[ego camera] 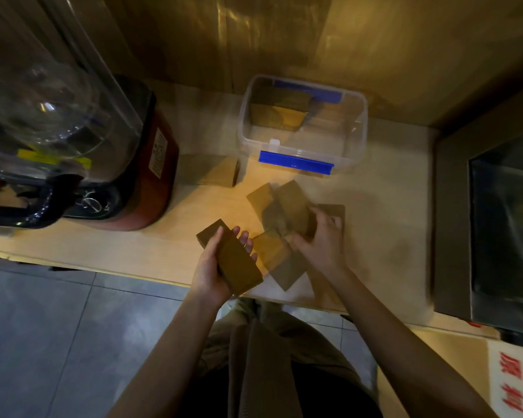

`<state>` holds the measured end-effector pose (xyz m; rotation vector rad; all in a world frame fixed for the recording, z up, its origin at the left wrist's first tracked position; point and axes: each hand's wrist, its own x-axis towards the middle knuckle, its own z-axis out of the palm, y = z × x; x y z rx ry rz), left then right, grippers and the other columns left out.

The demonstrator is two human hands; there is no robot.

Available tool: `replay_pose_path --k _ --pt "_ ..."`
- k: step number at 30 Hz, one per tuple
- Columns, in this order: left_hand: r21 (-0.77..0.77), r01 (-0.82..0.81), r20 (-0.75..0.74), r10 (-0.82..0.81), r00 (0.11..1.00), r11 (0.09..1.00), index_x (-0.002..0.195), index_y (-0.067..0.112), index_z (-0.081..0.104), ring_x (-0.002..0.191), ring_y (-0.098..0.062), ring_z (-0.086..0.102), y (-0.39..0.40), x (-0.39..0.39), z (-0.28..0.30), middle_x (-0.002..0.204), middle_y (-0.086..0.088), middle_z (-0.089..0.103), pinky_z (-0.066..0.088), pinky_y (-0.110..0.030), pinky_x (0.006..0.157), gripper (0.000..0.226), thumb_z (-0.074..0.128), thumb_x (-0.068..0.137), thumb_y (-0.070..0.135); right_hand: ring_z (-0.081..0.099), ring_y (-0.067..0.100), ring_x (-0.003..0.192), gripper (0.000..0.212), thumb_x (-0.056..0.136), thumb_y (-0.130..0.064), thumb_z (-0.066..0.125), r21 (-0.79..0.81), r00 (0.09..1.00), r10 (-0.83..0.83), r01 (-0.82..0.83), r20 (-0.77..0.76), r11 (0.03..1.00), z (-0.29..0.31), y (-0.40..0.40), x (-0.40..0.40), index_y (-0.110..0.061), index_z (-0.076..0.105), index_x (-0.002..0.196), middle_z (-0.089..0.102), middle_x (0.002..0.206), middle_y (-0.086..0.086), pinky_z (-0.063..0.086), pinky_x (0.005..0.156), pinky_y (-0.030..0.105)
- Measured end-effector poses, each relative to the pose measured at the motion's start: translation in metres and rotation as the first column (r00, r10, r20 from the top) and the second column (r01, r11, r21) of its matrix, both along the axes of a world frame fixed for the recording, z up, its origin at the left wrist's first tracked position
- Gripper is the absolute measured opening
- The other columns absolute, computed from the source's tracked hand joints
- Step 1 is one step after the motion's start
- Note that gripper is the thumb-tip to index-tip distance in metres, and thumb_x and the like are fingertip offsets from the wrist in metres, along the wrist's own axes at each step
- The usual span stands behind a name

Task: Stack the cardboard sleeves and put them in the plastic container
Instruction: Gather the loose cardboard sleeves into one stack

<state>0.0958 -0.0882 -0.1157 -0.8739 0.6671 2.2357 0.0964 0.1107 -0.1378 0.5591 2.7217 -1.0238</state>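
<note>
My left hand (215, 267) grips a thick stack of brown cardboard sleeves (234, 260) above the counter's front edge. My right hand (320, 236) presses down on a loose, blurred heap of sleeves (287, 209) spread over the counter, with its fingers curled around some of them. Behind the heap stands the clear plastic container (357, 128) with blue clips; a stack of sleeves (277, 116) stands inside it at the left end. Another pile of sleeves (215, 170) lies on the counter to the container's left.
A red-based blender (133, 164) with a clear jug fills the left of the counter. A dark metal appliance (489, 218) stands at the right. A wall closes off the back. The light wooden counter's (133, 251) edge runs in front of me above a tiled floor.
</note>
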Motion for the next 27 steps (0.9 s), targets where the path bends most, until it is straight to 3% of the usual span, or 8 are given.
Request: replay_pose_path --k 9,14,27 --pt "-0.016 0.064 0.028 -0.064 0.998 0.998 0.097 0.019 0.063 0.078 -0.013 0.066 0.016 -0.001 0.001 0.086 0.0 0.07 0.045 -0.032 0.084 0.036 0.063 0.068 0.04 0.031 0.029 0.13 0.063 0.08 -0.027 0.06 0.152 0.994 0.095 -0.103 0.062 0.983 -0.02 0.024 0.003 -0.013 0.034 0.136 0.042 0.143 0.009 0.033 0.107 0.042" --pt "-0.022 0.088 0.041 -0.087 0.995 0.996 0.1 0.02 0.063 0.08 -0.014 0.067 0.021 0.001 -0.002 0.087 0.0 0.07 0.046 -0.033 0.084 0.039 0.063 0.068 0.041 0.023 0.03 0.138 0.064 0.082 -0.027 0.056 0.197 0.977 0.163 -0.189 0.14 0.962 -0.024 0.027 0.002 -0.013 0.031 0.139 0.032 0.15 0.011 0.021 0.116 0.043" --pt "-0.05 0.1 0.023 -0.099 0.995 0.994 0.101 0.019 0.064 0.08 -0.014 0.068 0.029 0.006 0.0 0.086 0.0 0.072 0.046 -0.034 0.085 0.04 0.062 0.069 0.043 0.038 0.032 0.121 0.05 0.076 -0.027 0.067 0.257 0.977 0.191 -0.21 0.098 0.943 -0.025 0.033 -0.006 -0.008 0.049 0.118 0.047 0.129 0.016 0.035 0.103 0.041"
